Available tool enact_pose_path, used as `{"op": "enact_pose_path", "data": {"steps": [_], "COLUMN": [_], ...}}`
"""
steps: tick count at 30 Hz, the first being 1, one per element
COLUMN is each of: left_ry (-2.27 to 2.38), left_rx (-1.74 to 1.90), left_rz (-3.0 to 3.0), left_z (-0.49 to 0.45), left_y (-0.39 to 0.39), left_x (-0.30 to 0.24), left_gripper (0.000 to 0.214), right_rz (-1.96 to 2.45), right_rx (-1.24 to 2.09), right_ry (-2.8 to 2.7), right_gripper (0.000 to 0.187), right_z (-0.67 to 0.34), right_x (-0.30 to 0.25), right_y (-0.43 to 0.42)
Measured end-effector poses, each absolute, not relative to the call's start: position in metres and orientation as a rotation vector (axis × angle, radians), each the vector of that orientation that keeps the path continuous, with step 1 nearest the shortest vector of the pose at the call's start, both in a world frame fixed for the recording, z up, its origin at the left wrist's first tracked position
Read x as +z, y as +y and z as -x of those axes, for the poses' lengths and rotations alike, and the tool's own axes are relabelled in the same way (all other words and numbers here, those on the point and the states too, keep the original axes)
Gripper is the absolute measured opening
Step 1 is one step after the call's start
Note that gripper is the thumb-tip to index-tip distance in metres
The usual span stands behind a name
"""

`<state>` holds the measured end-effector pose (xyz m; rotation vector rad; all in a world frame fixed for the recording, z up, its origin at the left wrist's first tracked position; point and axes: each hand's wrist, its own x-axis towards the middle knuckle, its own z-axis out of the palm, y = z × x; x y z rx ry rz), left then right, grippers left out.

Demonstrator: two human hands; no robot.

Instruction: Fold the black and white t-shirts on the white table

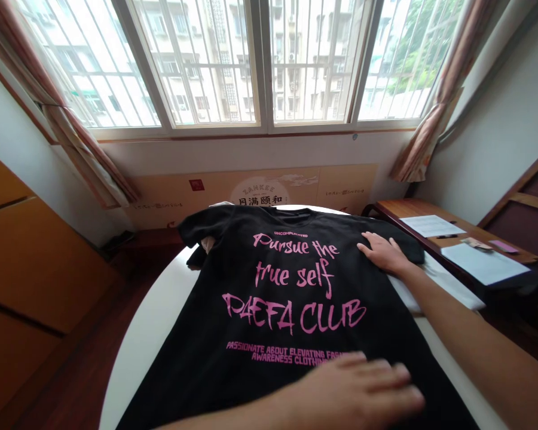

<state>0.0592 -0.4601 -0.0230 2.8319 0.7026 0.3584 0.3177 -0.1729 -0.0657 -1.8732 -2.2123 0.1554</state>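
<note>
A black T-shirt point(260, 292) with pink lettering lies spread front side up, its neckline toward the window. My right hand point(383, 254) rests on the shirt near the sleeve on the right, fingers extended and holding nothing. Closer to me, my left hand point(363, 388) reaches across the lower front, with its fingers outstretched and slightly blurred. It covers the end of the small pink print. Whether the left palm touches the fabric I cannot tell.
Beneath the shirt is a round white table point(138, 343). Folded white cloth point(452, 283) lies at its right side, and a pale bundle partly shows under the left sleeve. A wooden desk point(385, 209) with papers point(484, 263) stands at the right, an orange cabinet point(22, 257) at the left.
</note>
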Motion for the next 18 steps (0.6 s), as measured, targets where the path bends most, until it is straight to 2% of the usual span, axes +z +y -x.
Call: {"op": "enact_pose_path", "data": {"steps": [3, 6, 11, 18], "left_ry": [1.414, 1.948, 2.257, 2.449], "left_rx": [0.360, 0.066, -0.235, -0.250], "left_rz": [-2.688, -2.562, -2.580, -2.284], "left_z": [-0.004, 0.057, 0.113, 0.147], "left_y": [-0.391, -0.334, -0.287, -0.237], "left_x": [-0.010, -0.005, 0.009, 0.046], "left_gripper": [0.063, 0.064, 0.067, 0.059], "right_rz": [1.866, 1.874, 1.886, 1.875], "right_rx": [0.152, 0.156, 0.165, 0.165], "right_ry": [-2.209, -2.203, -2.201, -2.204], "right_gripper": [0.067, 0.067, 0.068, 0.067], "right_z": [-0.318, -0.317, -0.317, -0.316], "right_x": [-0.068, -0.069, -0.068, -0.067], "right_y": [-0.172, -0.172, -0.172, -0.172]}}
